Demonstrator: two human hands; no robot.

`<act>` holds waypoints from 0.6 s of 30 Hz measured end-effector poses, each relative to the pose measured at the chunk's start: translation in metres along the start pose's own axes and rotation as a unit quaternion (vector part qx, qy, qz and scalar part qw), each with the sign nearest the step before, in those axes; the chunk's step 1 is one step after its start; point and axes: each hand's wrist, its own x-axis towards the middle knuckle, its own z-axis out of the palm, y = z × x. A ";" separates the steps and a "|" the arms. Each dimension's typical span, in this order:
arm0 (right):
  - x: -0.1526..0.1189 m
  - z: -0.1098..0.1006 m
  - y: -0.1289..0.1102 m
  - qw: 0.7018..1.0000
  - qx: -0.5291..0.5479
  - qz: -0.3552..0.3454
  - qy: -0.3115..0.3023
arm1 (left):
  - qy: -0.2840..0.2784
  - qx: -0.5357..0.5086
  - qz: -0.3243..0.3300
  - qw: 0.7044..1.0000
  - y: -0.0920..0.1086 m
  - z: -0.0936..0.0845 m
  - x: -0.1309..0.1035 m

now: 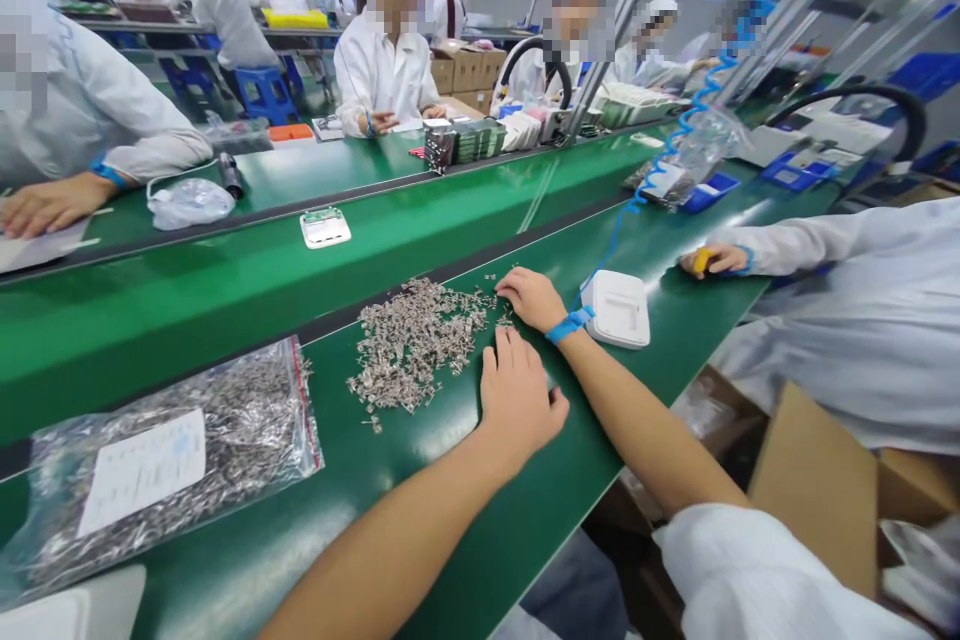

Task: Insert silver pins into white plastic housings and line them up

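A heap of small silvery metal parts (420,345) lies spread on the green bench, too fine to tell their exact kind. At the heap's right edge, my right hand (532,300) has its fingertips drawn together over a few loose pieces; what they grip, if anything, is hidden. A blue wrist strap (570,324) circles that wrist. Nearer to me, my left hand (517,395) rests palm down with fingers stretched out and thumb apart, its fingertips beside some scattered parts. To the right of my right wrist sits a white square case (616,308).
A clear zip bag (187,450) full of similar metal parts lies at left. Beyond runs a green conveyor belt (187,295) carrying a white case with a circuit board (325,228). A coiled blue cord (694,100) hangs at right. A co-worker's hand (716,260) holds something yellow.
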 end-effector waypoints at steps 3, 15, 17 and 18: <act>-0.006 -0.004 -0.003 0.998 0.037 0.004 0.059 | 0.002 0.001 -0.034 0.999 0.001 -0.001 0.002; -0.089 -0.085 0.037 0.932 0.019 0.205 0.299 | 0.080 0.052 0.027 0.995 0.001 0.004 -0.004; -0.106 -0.092 0.039 0.939 0.000 0.226 0.259 | 0.093 0.057 0.064 0.992 0.001 0.005 -0.005; -0.113 -0.092 0.036 0.941 0.020 0.236 0.241 | 0.097 0.056 0.090 0.990 0.000 0.005 -0.006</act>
